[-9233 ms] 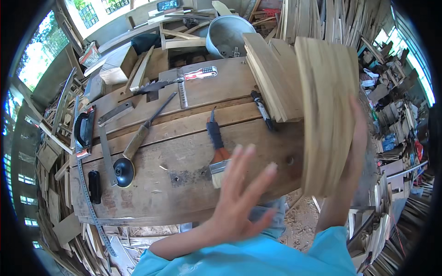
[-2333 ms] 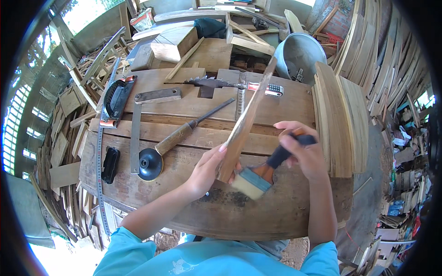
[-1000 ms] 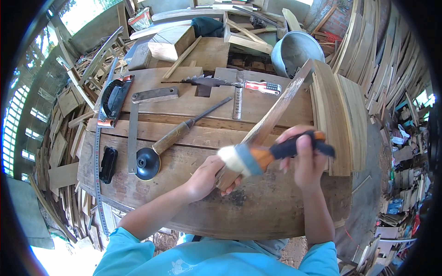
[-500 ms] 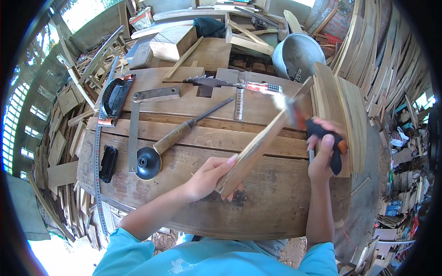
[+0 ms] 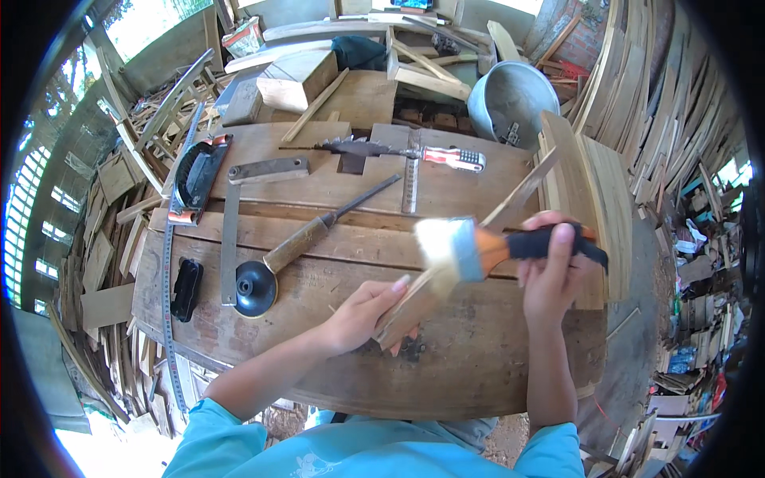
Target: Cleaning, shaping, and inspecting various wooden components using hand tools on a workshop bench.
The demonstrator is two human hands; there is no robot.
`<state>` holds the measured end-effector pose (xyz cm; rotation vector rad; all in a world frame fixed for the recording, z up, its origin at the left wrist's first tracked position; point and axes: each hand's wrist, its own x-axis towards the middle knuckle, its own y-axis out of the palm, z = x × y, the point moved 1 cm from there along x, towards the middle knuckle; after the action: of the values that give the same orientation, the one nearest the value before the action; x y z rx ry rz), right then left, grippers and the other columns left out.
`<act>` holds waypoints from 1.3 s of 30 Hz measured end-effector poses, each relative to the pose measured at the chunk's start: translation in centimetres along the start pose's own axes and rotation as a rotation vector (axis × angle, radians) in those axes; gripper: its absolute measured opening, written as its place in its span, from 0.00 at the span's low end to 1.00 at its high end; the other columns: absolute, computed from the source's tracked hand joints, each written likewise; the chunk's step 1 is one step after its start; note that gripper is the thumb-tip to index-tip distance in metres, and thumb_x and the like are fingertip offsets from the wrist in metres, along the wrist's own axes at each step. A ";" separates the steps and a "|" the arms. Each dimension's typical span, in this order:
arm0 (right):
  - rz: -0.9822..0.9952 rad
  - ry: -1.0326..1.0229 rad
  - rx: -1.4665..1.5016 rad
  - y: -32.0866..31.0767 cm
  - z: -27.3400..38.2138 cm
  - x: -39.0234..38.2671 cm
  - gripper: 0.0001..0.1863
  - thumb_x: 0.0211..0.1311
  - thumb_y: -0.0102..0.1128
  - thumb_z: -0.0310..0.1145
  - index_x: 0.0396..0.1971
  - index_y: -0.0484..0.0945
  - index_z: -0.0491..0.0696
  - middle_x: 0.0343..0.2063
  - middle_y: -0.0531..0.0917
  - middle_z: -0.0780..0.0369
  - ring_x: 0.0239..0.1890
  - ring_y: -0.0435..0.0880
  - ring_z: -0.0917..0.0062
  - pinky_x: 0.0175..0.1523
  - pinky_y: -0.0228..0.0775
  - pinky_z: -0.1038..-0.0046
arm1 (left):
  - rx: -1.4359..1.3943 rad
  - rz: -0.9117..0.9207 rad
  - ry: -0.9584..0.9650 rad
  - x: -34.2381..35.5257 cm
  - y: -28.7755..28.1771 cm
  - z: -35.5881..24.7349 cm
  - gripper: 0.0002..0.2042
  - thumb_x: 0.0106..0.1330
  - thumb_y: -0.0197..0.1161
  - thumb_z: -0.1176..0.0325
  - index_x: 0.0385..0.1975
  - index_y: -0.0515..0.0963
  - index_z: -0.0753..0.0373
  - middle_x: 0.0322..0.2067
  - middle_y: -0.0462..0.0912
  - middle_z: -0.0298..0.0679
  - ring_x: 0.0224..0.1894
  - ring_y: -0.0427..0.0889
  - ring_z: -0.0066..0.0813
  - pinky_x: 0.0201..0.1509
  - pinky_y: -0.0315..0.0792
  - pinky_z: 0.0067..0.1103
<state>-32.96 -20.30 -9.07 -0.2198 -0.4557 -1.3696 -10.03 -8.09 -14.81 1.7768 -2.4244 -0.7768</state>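
Observation:
My left hand (image 5: 368, 312) is closed round the near end of a narrow wooden strip (image 5: 522, 195), which slants up and away to the right above the bench. In my right hand (image 5: 555, 263) is a wide paintbrush (image 5: 492, 251) with pale bristles, a metal band and an orange handle wrapped in black. The bristles lie across the strip a little beyond my left hand and hide part of it. They are slightly blurred. To the left of my hands lie a wood-handled chisel (image 5: 307, 237), a black rubber cup (image 5: 256, 287) and a try square (image 5: 230, 239).
On the wooden workbench (image 5: 335, 374) lie a black sanding block (image 5: 199, 179), a screwdriver (image 5: 454, 158), a circular saw blade (image 5: 355, 146), a small black case (image 5: 187, 288) and a tape measure (image 5: 167, 275). A metal bucket (image 5: 486, 111) stands at the back right beside stacked boards (image 5: 606, 207).
My right hand has swept the paintbrush down and left along the strip, from its far part toward my left hand. The left hand keeps its hold, nearly still.

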 end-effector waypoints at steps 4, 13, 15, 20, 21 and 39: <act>-0.404 -0.302 -0.245 -2.7 -0.4 2.6 0.16 0.81 0.51 0.42 0.46 0.79 0.43 0.38 0.85 0.59 0.20 0.74 0.87 0.22 0.61 0.86 | 0.004 0.011 -0.048 0.1 0.6 0.1 0.26 0.84 0.38 0.50 0.46 0.77 0.67 0.29 0.84 0.40 0.23 0.83 0.25 0.26 0.76 0.20; -0.243 -0.459 -0.237 -1.5 0.2 0.5 0.16 0.79 0.53 0.41 0.50 0.75 0.43 0.46 0.84 0.51 0.34 0.81 0.76 0.32 0.71 0.84 | 0.003 0.040 0.172 -0.2 1.3 -0.8 0.23 0.80 0.55 0.57 0.67 0.67 0.65 0.46 0.78 0.36 0.43 0.78 0.17 0.43 0.78 0.19; -0.006 -0.392 -0.097 0.0 0.6 -0.7 0.16 0.78 0.52 0.43 0.46 0.75 0.43 0.41 0.84 0.53 0.34 0.82 0.75 0.34 0.75 0.80 | -0.020 0.062 0.155 0.0 1.1 -0.9 0.28 0.78 0.60 0.60 0.72 0.62 0.65 0.50 0.76 0.36 0.47 0.77 0.17 0.47 0.78 0.20; 0.233 -0.234 0.076 2.4 1.8 -2.5 0.13 0.73 0.58 0.37 0.37 0.79 0.41 0.33 0.86 0.54 0.32 0.85 0.75 0.37 0.77 0.77 | 0.295 -0.053 0.099 -0.2 0.7 -0.7 0.32 0.63 0.74 0.67 0.64 0.66 0.65 0.52 0.78 0.38 0.51 0.78 0.25 0.56 0.75 0.26; 0.324 -0.162 0.125 2.6 1.9 -2.7 0.12 0.72 0.59 0.36 0.34 0.80 0.41 0.30 0.86 0.56 0.31 0.85 0.76 0.38 0.78 0.76 | 0.286 -0.043 0.107 -0.3 0.8 -0.7 0.32 0.63 0.74 0.67 0.64 0.66 0.65 0.52 0.78 0.38 0.51 0.78 0.25 0.56 0.75 0.26; -0.134 -0.728 -0.780 -2.1 0.3 2.2 0.13 0.75 0.56 0.28 0.53 0.78 0.36 0.55 0.81 0.48 0.56 0.82 0.63 0.53 0.84 0.68 | 0.629 0.075 0.206 -1.2 2.4 -1.8 0.22 0.71 0.66 0.57 0.55 0.68 0.65 0.25 0.83 0.43 0.26 0.85 0.35 0.32 0.75 0.27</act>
<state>-34.75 -22.49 -8.05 -1.3763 -0.5125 -1.5237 -11.19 -7.10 -11.95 1.7880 -2.7469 0.2081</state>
